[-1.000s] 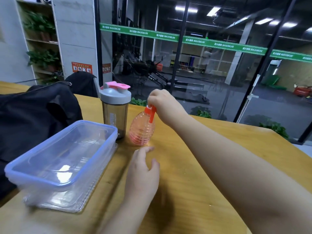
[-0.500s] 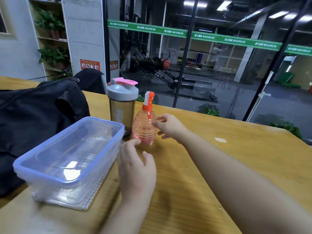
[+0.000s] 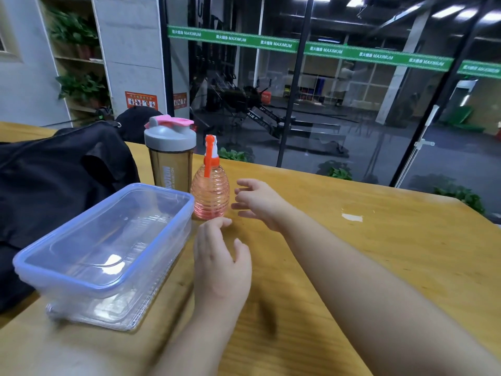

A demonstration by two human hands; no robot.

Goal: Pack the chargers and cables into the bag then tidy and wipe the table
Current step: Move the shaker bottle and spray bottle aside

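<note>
A pink ribbed spray bottle (image 3: 210, 195) with an orange trigger stands upright on the wooden table (image 3: 379, 253). My right hand (image 3: 257, 203) hovers just to its right, fingers spread and holding nothing. My left hand (image 3: 221, 263) lies on the table in front of the bottle, its fingers loosely bent, its fingertips close to the bottle's base. The black bag (image 3: 54, 180) lies at the left. No chargers or cables are visible.
A clear plastic box (image 3: 105, 242) with a blue rim sits on its lid at the left front. A brown shaker bottle (image 3: 170, 156) with a grey and pink lid stands behind it. A small wet patch (image 3: 352, 217) shines at the right. Glass wall lies beyond the far edge.
My right hand let go of the spray bottle's trigger and dropped to its right side, opening. The bottle now stands upright. My left hand slid a little forward toward the bottle.
</note>
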